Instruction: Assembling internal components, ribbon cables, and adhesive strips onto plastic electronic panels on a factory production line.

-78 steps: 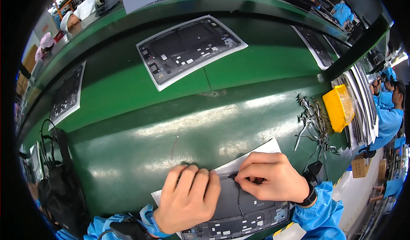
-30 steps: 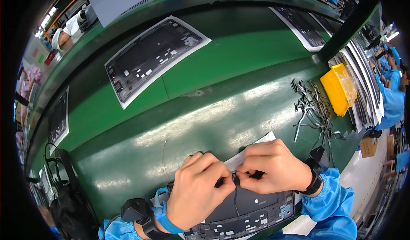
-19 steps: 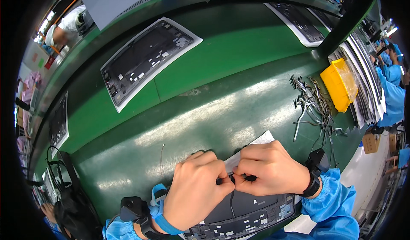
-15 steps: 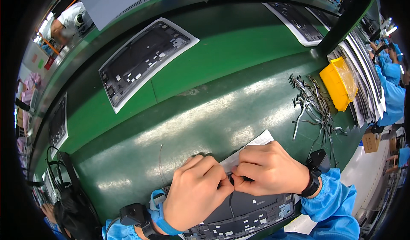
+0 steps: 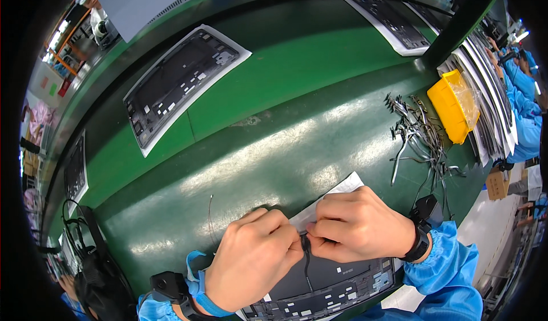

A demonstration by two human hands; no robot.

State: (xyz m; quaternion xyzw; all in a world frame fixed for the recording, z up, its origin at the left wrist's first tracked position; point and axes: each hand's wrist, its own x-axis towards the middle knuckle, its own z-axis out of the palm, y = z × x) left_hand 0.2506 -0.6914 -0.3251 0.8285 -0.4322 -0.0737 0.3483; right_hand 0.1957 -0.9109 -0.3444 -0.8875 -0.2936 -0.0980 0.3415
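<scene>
A dark, flat device panel (image 5: 354,269) dotted with small white pieces lies in front of me, a white sheet (image 5: 349,184) showing beyond its far edge. A thin black cable (image 5: 308,269) runs over the panel up to my fingers. My left hand (image 5: 254,258) has its thumb and fingers closed at the cable's upper end, from the left. From the right, my right hand (image 5: 361,224) pinches the same end, fingers curled. The fingertips nearly meet, and what they press on is partly hidden.
A pile of loose dark and silvery cables (image 5: 419,132) lies at right beside a yellow bin (image 5: 454,107) and stacked sheets (image 5: 485,92). One thin wire (image 5: 210,215) lies left of my hands. Another panel (image 5: 182,81) rests on the green strip beyond. A black bag (image 5: 103,281) sits at left.
My left hand has shifted slightly left, opening a small gap to the right hand, so more of the black cable shows. The view has turned a little.
</scene>
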